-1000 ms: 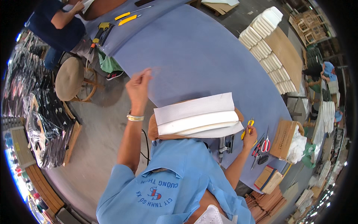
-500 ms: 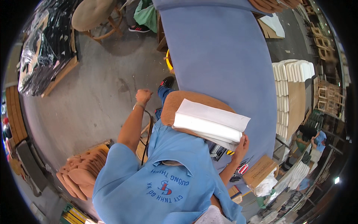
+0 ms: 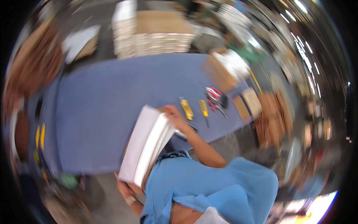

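Observation:
A brown upholstered panel [image 3: 136,189], perhaps a chair seat, is held in front of my body over the near edge of the table. A folded white cloth or foam sheet [image 3: 143,145] lies across it and hides most of it. My right hand [image 3: 174,117] grips the far end of this stack, fingers wrapped round the edge. At the near end my left hand [image 3: 123,188] closes on the panel's edge, fingers partly hidden. Beyond my right hand a yellow utility knife [image 3: 187,109] and a yellow-handled screwdriver [image 3: 204,108] lie on the blue table cover [image 3: 100,112].
Red-handled scissors [image 3: 213,94] lie near a cardboard box [image 3: 220,72] with white material in it. Stacked white pads [image 3: 164,43] stand past the table's far edge. Brown pads [image 3: 274,117] are piled at the right. More brown pieces [image 3: 37,59] show at the left, blurred.
My view and body have turned right toward the table. The left hand, earlier free and swung out to the side, now holds the panel's near end. My right hand keeps its grip.

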`<state>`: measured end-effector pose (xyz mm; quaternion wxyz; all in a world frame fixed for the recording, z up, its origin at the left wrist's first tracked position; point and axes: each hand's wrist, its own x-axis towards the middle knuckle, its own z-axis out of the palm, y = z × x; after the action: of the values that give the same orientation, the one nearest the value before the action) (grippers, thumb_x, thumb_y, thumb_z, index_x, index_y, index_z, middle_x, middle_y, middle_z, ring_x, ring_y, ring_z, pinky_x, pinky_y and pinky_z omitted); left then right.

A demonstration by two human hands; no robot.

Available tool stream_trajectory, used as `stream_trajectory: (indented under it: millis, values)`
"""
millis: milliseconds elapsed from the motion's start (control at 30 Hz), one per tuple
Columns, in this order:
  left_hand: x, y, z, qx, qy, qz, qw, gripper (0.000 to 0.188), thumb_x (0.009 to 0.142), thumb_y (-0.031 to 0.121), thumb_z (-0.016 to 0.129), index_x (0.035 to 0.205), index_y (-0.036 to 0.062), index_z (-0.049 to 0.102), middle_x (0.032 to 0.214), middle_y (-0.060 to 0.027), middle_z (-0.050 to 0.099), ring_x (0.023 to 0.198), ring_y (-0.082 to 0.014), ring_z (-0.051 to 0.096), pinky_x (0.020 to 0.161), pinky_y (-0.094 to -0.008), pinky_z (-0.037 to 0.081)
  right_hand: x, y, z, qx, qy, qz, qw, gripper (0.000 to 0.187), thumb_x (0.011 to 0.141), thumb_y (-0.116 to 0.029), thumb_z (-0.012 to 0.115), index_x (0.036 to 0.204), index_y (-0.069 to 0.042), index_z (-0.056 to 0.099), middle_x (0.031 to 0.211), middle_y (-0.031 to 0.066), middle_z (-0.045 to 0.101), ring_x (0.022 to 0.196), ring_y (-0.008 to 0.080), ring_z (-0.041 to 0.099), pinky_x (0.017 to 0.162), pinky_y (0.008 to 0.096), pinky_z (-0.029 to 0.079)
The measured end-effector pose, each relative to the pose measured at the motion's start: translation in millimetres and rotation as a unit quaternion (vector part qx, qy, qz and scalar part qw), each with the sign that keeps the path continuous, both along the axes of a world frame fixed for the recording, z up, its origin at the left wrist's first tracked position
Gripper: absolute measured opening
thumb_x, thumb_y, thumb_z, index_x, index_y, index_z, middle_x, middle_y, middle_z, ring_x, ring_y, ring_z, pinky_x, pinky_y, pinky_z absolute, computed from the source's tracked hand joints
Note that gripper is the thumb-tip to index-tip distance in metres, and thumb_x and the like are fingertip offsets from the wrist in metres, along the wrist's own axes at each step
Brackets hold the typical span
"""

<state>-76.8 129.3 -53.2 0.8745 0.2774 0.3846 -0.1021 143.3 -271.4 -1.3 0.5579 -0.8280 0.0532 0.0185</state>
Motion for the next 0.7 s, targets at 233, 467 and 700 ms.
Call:
stream_trajectory:
  millis: [233,467,700]
  values:
    - [85,-49,15,0.143,-0.023,-0.141,0.979,0.061,0.11,0.046,0.048,0.149,-0.0009,0.049,0.148,-0.0164,0.058,0.129,-0.0283,0.061,0.107,-0.0428,0.051,-21,0,33,0.058,-0.029,-0.127,0.99,0.041,0.094,-0.031,0.066,0.132,-0.015,0.061,0.114,0.0097,0.071,0.11,0.0249,0.067,0.098,0.0378,0.052]
    - [139,-70,32,0.213,-0.054,-0.196,0.956,0.064,0.109,0.049,0.048,0.152,0.0011,0.045,0.15,-0.0161,0.055,0.13,-0.0295,0.059,0.107,-0.0444,0.052,13,6,10,-0.002,-0.152,-0.089,0.984,0.054,0.098,-0.029,0.064,0.148,-0.014,0.052,0.134,0.021,0.063,0.12,0.0372,0.063,0.104,0.0421,0.049]
    - [154,-68,33,0.244,-0.063,-0.181,0.951,0.068,0.108,0.052,0.049,0.155,0.0031,0.041,0.153,-0.0158,0.051,0.132,-0.0307,0.057,0.106,-0.0461,0.052,-84,-21,-8,-0.165,0.048,-0.003,0.985,0.046,0.093,-0.025,0.072,0.135,-0.012,0.06,0.129,0.0161,0.064,0.118,0.0375,0.063,0.098,0.049,0.051]
